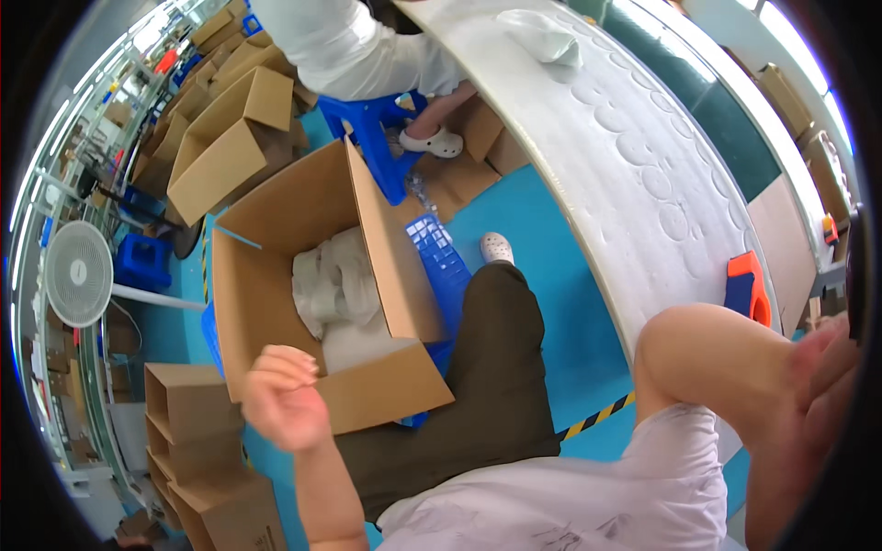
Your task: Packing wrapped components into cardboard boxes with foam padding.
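Note:
My left hand (287, 397) is raised beside the near left edge of an open cardboard box (390, 390). It is slightly blurred, with the fingers curled in and nothing visible in them. Inside the box lie bundles in whitish wrapping (335, 280), over a pale sheet at the bottom. On the right, my bent arm overlaps the near end of a long white-covered table (634, 184). My right hand (827, 376) is at the picture's rim, blurred and partly cut off, so its fingers cannot be made out. An orange and dark-blue tape dispenser (749, 289) stands on the table near that arm.
A person in white (358, 50) sits on a blue stool (372, 138) beyond the box. Cartons stand at far left (220, 142) and near left (197, 432). A white fan (80, 274) is at left. A blue crate (436, 262) shows beside the box. Crumpled white plastic (542, 37) lies on the table.

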`<state>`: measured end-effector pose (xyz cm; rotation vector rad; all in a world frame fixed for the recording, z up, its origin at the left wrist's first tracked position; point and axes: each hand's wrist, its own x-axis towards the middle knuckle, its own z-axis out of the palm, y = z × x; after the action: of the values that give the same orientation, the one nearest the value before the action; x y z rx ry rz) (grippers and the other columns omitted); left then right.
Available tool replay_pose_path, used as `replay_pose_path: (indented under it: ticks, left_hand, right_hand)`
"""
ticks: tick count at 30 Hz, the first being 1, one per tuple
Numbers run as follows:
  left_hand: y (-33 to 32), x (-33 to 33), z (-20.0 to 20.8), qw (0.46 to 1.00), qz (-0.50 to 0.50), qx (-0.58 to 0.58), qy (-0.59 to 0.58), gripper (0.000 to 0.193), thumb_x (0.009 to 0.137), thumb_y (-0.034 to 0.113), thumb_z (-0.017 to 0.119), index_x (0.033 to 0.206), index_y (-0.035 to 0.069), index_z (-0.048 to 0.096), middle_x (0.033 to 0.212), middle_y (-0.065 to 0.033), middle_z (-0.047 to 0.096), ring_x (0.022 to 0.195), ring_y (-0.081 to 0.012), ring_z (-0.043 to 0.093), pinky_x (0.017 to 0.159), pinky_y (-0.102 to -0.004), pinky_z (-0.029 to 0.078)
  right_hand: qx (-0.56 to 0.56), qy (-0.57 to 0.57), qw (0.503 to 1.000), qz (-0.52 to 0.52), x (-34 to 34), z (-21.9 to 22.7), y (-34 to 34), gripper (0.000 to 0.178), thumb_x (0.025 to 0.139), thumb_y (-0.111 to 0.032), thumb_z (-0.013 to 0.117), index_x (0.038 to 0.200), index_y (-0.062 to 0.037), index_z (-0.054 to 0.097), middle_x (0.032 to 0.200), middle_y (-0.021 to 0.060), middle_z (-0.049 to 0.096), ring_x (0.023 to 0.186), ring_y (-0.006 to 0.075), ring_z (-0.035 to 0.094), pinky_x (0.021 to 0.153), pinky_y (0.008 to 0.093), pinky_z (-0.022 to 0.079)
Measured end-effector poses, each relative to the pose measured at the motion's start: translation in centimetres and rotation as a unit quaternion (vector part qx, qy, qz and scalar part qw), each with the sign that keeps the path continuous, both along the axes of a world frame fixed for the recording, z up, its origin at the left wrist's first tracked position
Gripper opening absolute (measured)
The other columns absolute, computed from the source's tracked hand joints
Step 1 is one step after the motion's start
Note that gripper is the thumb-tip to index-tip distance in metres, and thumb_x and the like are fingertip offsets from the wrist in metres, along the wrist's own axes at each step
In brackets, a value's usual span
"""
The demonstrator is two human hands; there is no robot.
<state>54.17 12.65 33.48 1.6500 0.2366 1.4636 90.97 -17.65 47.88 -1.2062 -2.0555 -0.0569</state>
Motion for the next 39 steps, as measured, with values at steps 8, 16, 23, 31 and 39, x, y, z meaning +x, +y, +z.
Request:
replay_pose_path:
  ticks: [8,16,23,31,39]
  left_hand:
    - [1.1,-4.9,-12.4,0.937,0.175,0.063,0.297,0.018,0.089,0.001,0.059,0.072,-0.001,0.056,0.066,-0.0123,0.058,0.059,-0.0263,0.055,0.055,-0.0352,0.042]
    - [1.3,-5.5,-12.1,0.924,0.170,0.115,0.324,0.019,0.079,0.000,0.067,0.065,0.003,0.055,0.062,-0.0142,0.056,0.055,-0.0330,0.055,0.050,-0.0402,0.042]
    - [2.6,-4.4,-10.3,0.935,0.159,0.093,0.302,0.022,0.078,-0.001,0.069,0.063,0.004,0.054,0.058,-0.0097,0.052,0.050,-0.0289,0.050,0.047,-0.0369,0.039]
    - [1.7,-4.4,-11.4,0.949,0.142,0.060,0.275,0.020,0.086,-0.001,0.063,0.066,-0.001,0.057,0.060,-0.0095,0.057,0.051,-0.0216,0.054,0.049,-0.0315,0.040]
    - [3.0,-4.5,-9.9,0.936,-0.068,-0.337,0.078,0.027,0.106,0.019,0.049,0.120,-0.001,0.059,0.096,-0.0156,0.067,0.079,-0.0233,0.069,0.069,-0.0372,0.060]
  right_hand:
    - [0.500,0.157,0.839,-0.145,-1.2,2.2,16.3,0.042,0.088,0.004,0.070,0.129,0.0012,0.061,0.085,-0.0024,0.061,0.069,0.0037,0.052,0.059,0.0192,0.041]
    - [-0.074,-0.121,0.741,-0.656,22.3,-13.3,35.3,0.089,0.072,-0.060,0.078,0.140,-0.0072,0.059,0.122,0.0297,0.066,0.121,0.0459,0.059,0.106,0.0516,0.046]
    - [-0.176,-0.151,0.762,-0.605,34.2,-16.6,35.7,0.064,0.079,-0.049,0.076,0.121,-0.0010,0.073,0.133,0.0239,0.064,0.124,0.0369,0.061,0.106,0.0407,0.047]
    - [-0.204,0.284,0.792,-0.501,26.0,-12.5,30.1,0.049,0.080,-0.033,0.080,0.115,0.0013,0.074,0.118,0.0141,0.071,0.100,0.0228,0.067,0.090,0.0347,0.052]
    - [-0.285,0.386,0.834,-0.273,6.9,-5.9,23.1,0.064,0.079,-0.024,0.082,0.134,0.0019,0.062,0.112,0.0097,0.071,0.094,0.0159,0.069,0.082,0.0278,0.054]
